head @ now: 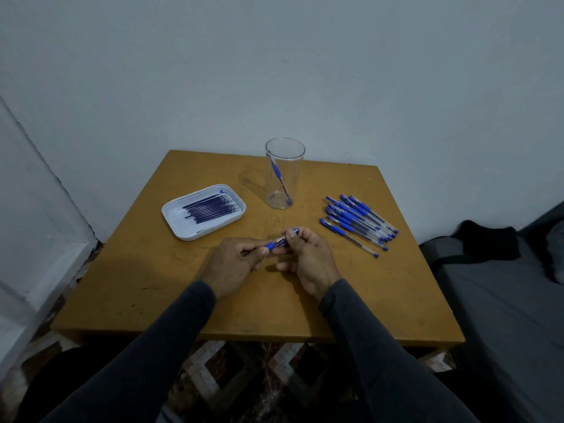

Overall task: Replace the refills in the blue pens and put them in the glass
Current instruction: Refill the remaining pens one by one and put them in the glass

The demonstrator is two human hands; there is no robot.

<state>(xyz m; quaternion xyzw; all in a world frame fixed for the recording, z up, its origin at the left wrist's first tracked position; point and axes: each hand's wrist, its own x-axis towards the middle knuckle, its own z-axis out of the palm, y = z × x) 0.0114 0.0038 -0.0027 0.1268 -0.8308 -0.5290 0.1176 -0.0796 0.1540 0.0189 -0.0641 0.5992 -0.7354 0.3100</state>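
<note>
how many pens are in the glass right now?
1. A single blue pen leans inside the glass at the table's far edge. One more is held between the left hand and right hand; the rest lie in the pile on the right.

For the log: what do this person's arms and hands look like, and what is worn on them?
Both arms are covered by long dark grey sleeves that end at the wrists. The left hand and right hand are bare: no gloves, and no rings, watch or markings are visible from this head view.
</note>
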